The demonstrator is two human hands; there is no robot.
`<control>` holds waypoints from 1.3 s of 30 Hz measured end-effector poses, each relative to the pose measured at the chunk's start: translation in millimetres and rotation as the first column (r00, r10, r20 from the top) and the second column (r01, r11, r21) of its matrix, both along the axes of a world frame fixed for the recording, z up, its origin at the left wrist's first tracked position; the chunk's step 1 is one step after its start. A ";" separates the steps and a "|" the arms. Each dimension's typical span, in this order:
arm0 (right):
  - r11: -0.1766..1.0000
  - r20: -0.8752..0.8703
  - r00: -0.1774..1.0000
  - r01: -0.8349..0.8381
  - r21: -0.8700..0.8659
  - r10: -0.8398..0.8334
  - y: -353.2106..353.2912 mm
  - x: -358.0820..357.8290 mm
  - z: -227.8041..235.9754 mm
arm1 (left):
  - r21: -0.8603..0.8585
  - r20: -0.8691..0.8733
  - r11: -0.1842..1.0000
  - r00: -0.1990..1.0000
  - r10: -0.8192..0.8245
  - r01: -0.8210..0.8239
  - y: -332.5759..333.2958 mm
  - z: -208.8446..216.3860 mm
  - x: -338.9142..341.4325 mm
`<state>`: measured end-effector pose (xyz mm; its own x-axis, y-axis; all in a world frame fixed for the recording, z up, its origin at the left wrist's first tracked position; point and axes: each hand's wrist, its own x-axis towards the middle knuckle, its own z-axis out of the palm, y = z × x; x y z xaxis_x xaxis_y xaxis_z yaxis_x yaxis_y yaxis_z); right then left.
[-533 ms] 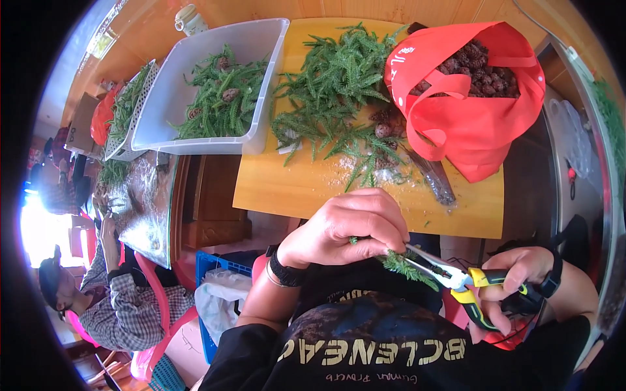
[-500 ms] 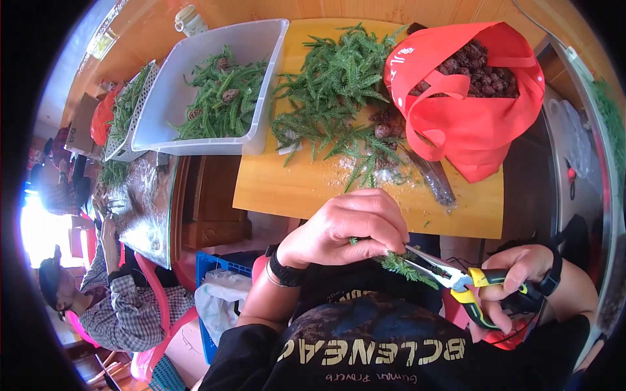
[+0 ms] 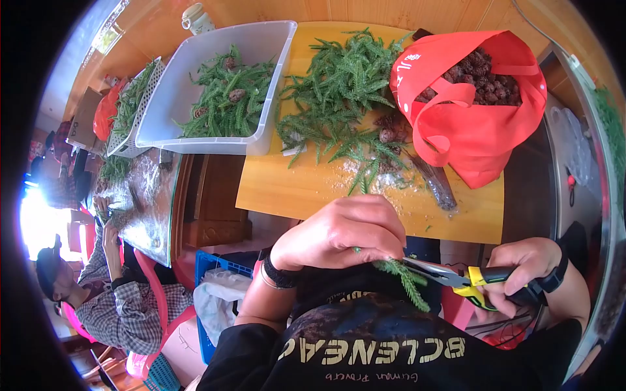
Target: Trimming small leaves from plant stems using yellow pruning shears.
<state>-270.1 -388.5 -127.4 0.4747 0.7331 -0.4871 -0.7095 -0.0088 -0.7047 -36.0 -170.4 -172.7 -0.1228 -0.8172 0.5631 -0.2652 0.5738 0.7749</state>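
My left hand [image 3: 345, 228], a dark band on its wrist, pinches the end of a green artificial pine sprig [image 3: 405, 281] that hangs below its fingertips. My right hand [image 3: 529, 268] grips the yellow-and-black handles of long-nose pliers [image 3: 464, 280]. The jaws of the pliers point left and their tips reach my left fingertips, just above the sprig. Whether they bite on the stem is hidden there. Beyond my hands, a heap of pine sprigs [image 3: 349, 81] and a few pine cones [image 3: 391, 130] lie on the yellow table [image 3: 280, 189].
A red bag [image 3: 486, 140] full of pine cones stands at the table's right. On the left is a translucent bin [image 3: 195, 144] with sprigs and cones. A plastic-wrapped brown bundle [image 3: 433, 182] lies near white crumbs. Farther left, a co-worker [image 3: 117, 313] sits at another table.
The plier handles have come closer together, and the jaws have closed. The sprig now hangs more steeply below my left fingers. The whole view has shifted slightly.
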 end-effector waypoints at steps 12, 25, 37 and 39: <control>0.955 -0.029 0.995 0.103 0.277 -0.099 19.7 9.1 -5.1 | -0.105 -0.349 0.975 0.911 -0.218 0.193 -5.0 -5.9 0.6; 0.299 0.876 0.325 0.848 -0.437 0.356 50.4 20.8 15.7 | 0.214 -0.380 0.937 0.860 0.341 -0.277 3.4 -16.9 -4.9; 0.221 0.795 0.323 0.846 -0.486 0.514 47.4 20.6 21.7 | 0.148 -0.332 0.948 0.889 0.316 -0.282 1.6 -19.2 -6.7; 0.219 0.794 0.315 0.849 -0.480 0.519 46.5 20.6 20.3 | 0.177 -0.378 0.947 0.871 0.315 -0.266 2.2 -19.6 -8.5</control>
<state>-249.5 -342.0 -107.1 0.9784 0.0050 0.2067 0.0677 -0.9525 -0.2971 -44.5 -168.2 -192.4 0.3437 -0.8432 0.4134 -0.0630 0.4185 0.9060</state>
